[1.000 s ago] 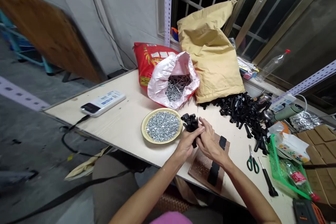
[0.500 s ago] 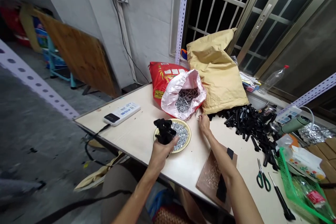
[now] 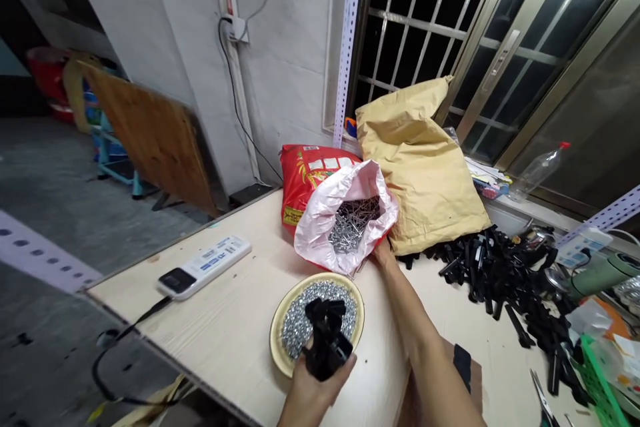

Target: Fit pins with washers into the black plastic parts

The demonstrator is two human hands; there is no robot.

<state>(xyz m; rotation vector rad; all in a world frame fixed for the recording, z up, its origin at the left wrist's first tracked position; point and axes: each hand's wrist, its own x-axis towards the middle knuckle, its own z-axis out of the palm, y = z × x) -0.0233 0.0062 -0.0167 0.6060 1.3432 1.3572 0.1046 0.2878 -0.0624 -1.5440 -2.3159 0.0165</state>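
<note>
My left hand (image 3: 317,387) is closed around a bunch of black plastic parts (image 3: 327,337), held above a cream bowl (image 3: 275,340). Small silvery metal pieces (image 3: 295,320) fill that bowl; they look like nuts, though they are too small to be sure. My right hand (image 3: 384,255) reaches to the lower right side of an open red bag (image 3: 295,180) with a pinkish-white lining. Its fingers are hidden behind the bag's edge. Inside the bag lie many long nails or screws (image 3: 350,230), some silvery and some rust-brown.
A pile of black plastic parts (image 3: 493,267) spreads over the table's right side, before a tan paper sack (image 3: 425,173). A white power bank (image 3: 205,267) with a cable lies at left. Scissors (image 3: 543,400) and a green basket (image 3: 597,373) are at lower right.
My right hand has moved from the table beside the bag to behind its lower right edge. The view has tilted up and closer; my left hand still grips the black parts.
</note>
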